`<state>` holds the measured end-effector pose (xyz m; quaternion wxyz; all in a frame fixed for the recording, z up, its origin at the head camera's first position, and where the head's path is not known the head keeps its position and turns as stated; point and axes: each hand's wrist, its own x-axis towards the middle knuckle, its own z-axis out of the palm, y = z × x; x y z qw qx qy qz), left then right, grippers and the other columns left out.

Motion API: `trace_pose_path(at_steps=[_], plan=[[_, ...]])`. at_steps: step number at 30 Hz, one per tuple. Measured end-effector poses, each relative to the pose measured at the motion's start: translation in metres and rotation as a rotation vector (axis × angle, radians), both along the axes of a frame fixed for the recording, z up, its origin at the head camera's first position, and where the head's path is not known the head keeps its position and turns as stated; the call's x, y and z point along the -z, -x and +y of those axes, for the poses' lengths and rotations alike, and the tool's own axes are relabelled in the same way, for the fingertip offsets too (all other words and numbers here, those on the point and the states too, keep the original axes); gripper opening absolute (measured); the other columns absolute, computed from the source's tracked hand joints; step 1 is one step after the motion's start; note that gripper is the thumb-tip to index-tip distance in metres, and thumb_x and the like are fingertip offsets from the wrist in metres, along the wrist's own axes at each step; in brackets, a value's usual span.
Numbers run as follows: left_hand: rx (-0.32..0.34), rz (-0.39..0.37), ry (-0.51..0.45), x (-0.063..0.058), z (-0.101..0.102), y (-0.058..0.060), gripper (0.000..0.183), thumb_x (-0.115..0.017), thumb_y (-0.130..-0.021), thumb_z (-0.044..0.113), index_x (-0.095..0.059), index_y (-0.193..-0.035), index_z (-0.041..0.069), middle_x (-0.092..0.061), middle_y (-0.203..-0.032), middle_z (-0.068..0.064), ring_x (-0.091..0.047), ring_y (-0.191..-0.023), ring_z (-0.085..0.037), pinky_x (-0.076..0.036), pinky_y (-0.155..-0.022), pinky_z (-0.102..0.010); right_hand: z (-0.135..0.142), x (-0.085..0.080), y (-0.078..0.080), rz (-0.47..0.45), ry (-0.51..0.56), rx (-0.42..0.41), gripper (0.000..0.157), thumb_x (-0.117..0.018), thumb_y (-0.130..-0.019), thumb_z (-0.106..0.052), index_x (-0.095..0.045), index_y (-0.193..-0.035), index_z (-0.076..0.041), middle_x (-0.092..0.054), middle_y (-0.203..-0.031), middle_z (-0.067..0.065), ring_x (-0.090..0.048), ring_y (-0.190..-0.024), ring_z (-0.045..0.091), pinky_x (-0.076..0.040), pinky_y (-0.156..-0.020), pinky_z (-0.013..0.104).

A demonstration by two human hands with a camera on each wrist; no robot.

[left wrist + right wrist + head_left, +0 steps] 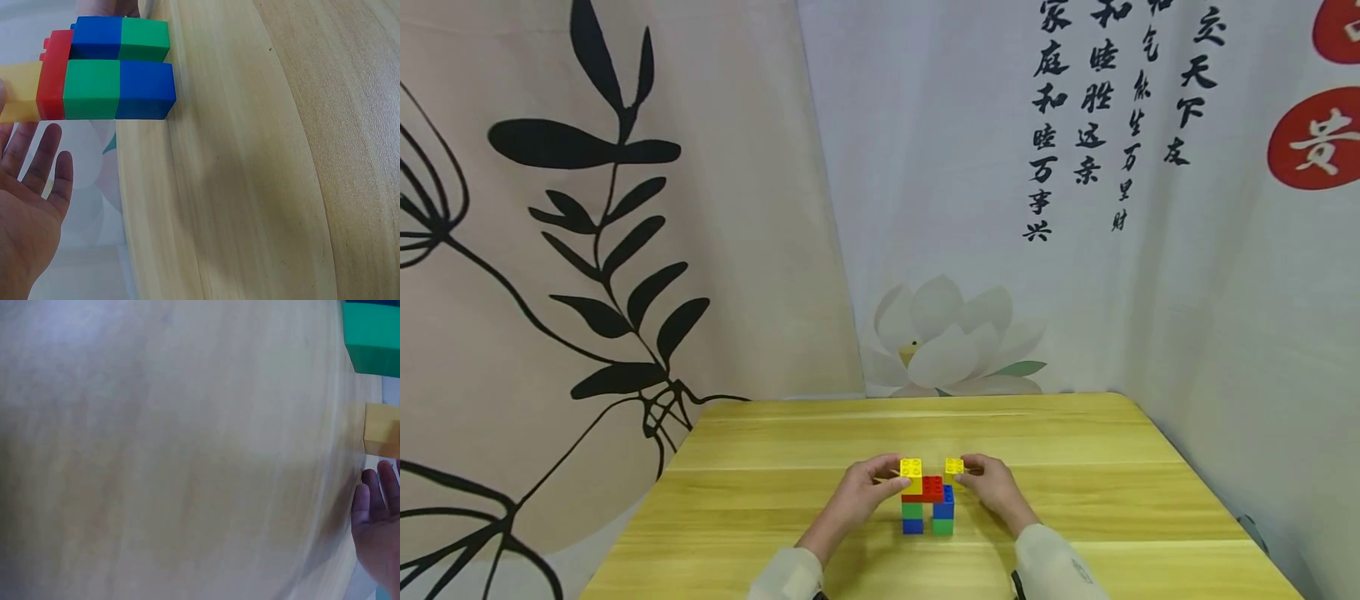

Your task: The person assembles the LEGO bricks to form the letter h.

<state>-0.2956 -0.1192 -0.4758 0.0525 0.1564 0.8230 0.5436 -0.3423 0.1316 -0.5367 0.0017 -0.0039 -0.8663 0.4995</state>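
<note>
Two short columns of toy building blocks stand side by side. The left one has a green block [912, 510] over a blue block [913, 527]; the right one has a blue block [943, 505] over a green block [943, 527]. A red block [933, 490] lies across the top, with a yellow block [911, 473] at its left end. My left hand [859, 490] pinches that yellow block between thumb and fingers, its other fingers spread in the left wrist view. Just right of the stack, my right hand [997, 485] pinches another yellow block [953, 467], seen apart from the green block [375, 339] in the right wrist view.
Everything is on a pale wooden table [737, 500] whose far edge meets a printed curtain [760, 250] with plants, a lotus and written characters. The curtain also runs along the right side of the table.
</note>
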Motion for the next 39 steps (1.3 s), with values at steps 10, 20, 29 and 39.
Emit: trace_pose_path(at_steps=[10, 20, 29, 39], plan=[[-0.003, -0.017, 0.000, 0.002, -0.001, 0.001, 0.045, -0.068, -0.090, 0.044, -0.065, -0.127, 0.019, -0.071, -0.113, -0.001, -0.063, -0.097, -0.016, -0.057, -0.089, -0.043, 0.009, -0.009, -0.002, 0.019, 0.042, 0.007, 0.040, -0.069, -0.093, -0.022, -0.062, -0.127, -0.003, -0.066, -0.121, 0.012, -0.063, -0.106, 0.025, -0.055, -0.093, 0.041], [-0.004, 0.000, 0.032, 0.001, -0.002, 0.000, 0.043, -0.068, -0.091, 0.042, -0.064, -0.127, 0.019, -0.070, -0.113, 0.000, -0.062, -0.099, -0.016, -0.057, -0.086, -0.037, 0.017, -0.034, -0.008, 0.012, 0.063, 0.014, 0.038, -0.068, -0.093, -0.024, -0.062, -0.126, -0.005, -0.066, -0.122, 0.011, -0.062, -0.107, 0.023, -0.055, -0.094, 0.040], [-0.016, -0.005, 0.029, 0.001, -0.001, 0.002, 0.045, -0.070, -0.089, 0.043, -0.065, -0.126, 0.018, -0.070, -0.112, -0.001, -0.063, -0.097, -0.017, -0.057, -0.087, -0.038, 0.013, -0.059, -0.015, 0.104, 0.060, -0.031, 0.039, -0.070, -0.092, -0.027, -0.063, -0.125, -0.007, -0.069, -0.116, 0.007, -0.065, -0.104, 0.020, -0.056, -0.091, 0.039], [-0.007, 0.008, 0.036, 0.002, -0.001, 0.004, 0.049, -0.071, -0.088, 0.042, -0.064, -0.128, 0.016, -0.071, -0.114, -0.003, -0.064, -0.098, -0.017, -0.057, -0.087, -0.037, -0.007, -0.081, -0.017, 0.146, 0.126, -0.080, 0.038, -0.072, -0.089, -0.029, -0.066, -0.121, -0.010, -0.070, -0.112, 0.005, -0.066, -0.100, 0.018, -0.057, -0.090, 0.038]])
